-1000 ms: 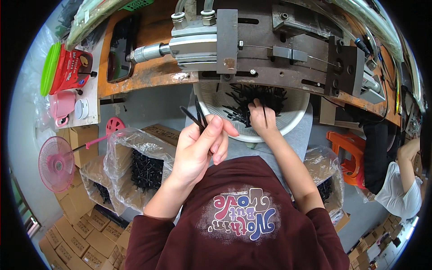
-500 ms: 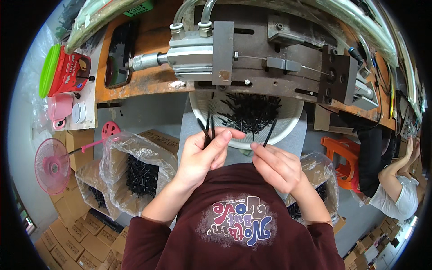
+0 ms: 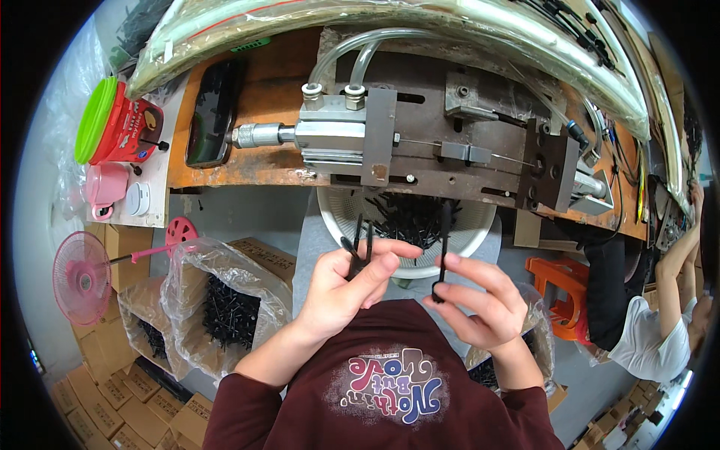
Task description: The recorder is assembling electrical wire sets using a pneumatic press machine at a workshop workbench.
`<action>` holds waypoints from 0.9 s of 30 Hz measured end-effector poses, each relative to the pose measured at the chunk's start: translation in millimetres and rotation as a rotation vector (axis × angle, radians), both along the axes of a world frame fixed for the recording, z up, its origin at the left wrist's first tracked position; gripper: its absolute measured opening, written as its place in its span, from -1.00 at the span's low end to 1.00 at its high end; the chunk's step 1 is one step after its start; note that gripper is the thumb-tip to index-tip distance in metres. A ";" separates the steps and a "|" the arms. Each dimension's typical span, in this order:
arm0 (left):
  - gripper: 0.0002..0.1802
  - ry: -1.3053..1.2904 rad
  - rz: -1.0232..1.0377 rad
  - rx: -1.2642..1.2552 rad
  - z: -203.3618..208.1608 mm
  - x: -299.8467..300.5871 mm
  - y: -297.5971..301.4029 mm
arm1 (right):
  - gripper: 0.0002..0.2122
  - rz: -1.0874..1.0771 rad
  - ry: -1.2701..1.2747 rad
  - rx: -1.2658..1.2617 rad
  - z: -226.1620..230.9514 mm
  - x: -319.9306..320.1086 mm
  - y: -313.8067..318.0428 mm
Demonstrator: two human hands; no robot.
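Observation:
My left hand (image 3: pixel 343 286) is closed around several thin black rods (image 3: pixel 360 238), which point upward past its curled fingers. Its index finger stretches toward the right. Between the fingertips of my right hand (image 3: pixel 484 300) is a single black rod (image 3: pixel 445 232), held almost upright, with a rounded knob at its lower end. Both hands are above my lap, just in front of a white mesh basket (image 3: pixel 484 231). A heap of similar black rods (image 3: pixel 405 219) lies in that basket, partly under the bench edge.
A metal clamping fixture (image 3: pixel 334 136) with clear air hoses sits on the wooden bench (image 3: pixel 262 175), near a dark phone (image 3: pixel 214 112). On the left are plastic-lined boxes (image 3: pixel 229 307) of black rods and a pink fan (image 3: pixel 84 277). An orange stool (image 3: pixel 555 300) and another person (image 3: pixel 656 334) are at right.
My right hand has opened out somewhat and turned its rod more upright, showing the knob. The left hand keeps its rods. The whole view has shifted slightly.

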State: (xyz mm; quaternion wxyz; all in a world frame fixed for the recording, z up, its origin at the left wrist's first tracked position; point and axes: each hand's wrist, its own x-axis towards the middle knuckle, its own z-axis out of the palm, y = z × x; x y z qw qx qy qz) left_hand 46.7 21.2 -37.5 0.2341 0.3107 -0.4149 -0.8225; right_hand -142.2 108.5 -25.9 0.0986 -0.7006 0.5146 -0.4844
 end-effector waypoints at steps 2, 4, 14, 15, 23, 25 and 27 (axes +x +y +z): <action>-0.65 0.016 -0.005 -0.002 4.2 -3.8 -1.6 | -0.71 -0.104 0.034 0.018 2.2 -1.6 -4.0; -0.62 0.030 0.034 -0.020 9.3 -11.4 0.0 | -0.71 -0.177 0.072 0.016 4.3 -9.0 -16.5; -0.58 0.225 0.111 0.014 19.6 -28.6 -15.1 | -0.75 0.190 -0.305 0.119 14.2 -4.4 -2.4; -0.63 0.257 0.153 0.031 24.4 -31.7 -14.0 | -0.75 0.203 -0.324 0.129 13.4 -4.8 0.4; -0.75 0.122 0.146 -0.055 41.7 -32.2 -10.9 | -0.76 0.232 -0.401 0.139 14.4 -3.3 9.7; -0.77 0.119 0.172 -0.094 42.9 -34.2 -8.7 | -0.76 0.227 -0.395 0.130 13.5 -2.5 10.9; -0.77 0.112 0.183 -0.075 44.1 -35.8 -6.4 | -0.76 0.218 -0.385 0.122 12.4 -2.1 11.7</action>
